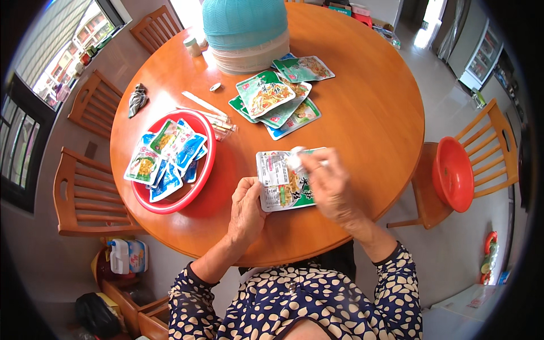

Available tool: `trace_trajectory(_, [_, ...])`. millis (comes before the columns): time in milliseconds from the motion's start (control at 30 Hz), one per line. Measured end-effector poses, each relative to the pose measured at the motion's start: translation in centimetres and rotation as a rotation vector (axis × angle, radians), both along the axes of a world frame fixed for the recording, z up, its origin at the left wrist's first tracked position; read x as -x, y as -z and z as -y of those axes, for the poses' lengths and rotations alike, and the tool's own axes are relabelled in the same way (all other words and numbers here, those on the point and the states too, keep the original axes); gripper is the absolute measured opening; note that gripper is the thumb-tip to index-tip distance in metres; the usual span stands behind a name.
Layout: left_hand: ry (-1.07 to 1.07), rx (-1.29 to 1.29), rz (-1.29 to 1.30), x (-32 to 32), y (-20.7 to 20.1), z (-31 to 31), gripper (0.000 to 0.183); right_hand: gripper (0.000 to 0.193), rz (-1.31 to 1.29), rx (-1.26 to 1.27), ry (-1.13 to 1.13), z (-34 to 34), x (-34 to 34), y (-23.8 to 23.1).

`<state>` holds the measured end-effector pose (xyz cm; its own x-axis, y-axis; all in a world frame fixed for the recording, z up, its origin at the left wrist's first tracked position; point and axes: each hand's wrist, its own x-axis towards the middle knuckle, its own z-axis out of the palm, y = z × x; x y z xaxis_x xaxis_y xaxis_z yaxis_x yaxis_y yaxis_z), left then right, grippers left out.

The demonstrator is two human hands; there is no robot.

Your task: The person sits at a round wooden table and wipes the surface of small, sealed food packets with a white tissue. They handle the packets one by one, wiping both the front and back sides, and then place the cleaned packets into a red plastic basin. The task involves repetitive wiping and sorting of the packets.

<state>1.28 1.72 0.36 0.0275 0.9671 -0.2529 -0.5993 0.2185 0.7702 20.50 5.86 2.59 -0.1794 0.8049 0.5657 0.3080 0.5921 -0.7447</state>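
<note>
A flat green and white food pouch [275,173] lies in front of me near the table's front edge, its printed side up. My left hand [247,208] is closed on its left lower edge, thumb on top. Over the pouch's right part, my right hand [331,190] is closed on a small white wad [296,160], whose kind I cannot make out. That hand hides much of the pouch's right side. To the left, a red plastic basin [211,156] holds several small blue, green and white packets [170,148]. Beyond the pouch lies a loose pile of similar green pouches [266,97].
The round wooden table [362,85] bears a blue mesh food cover [246,25], wrapped chopsticks [207,105], a small lid [215,87], a jar [192,46] and a crumpled dark wrapper [137,101]. Wooden chairs [93,190] surround it; one at right carries a red basin [453,174].
</note>
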Motion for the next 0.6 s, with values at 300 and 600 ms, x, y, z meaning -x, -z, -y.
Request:
trace_trajectory(300, [0.131, 0.007, -0.072, 0.1, -0.6, -0.6, 0.037, 0.027, 0.541, -0.316, 0.156, -0.3, 1.0, 2.1])
trace_trajectory(600, [0.133, 0.002, -0.072, -0.2, -1.0, -0.3, 0.036, 0.015, 0.459, -0.035, 0.247, -2.7, -4.1, 1.7])
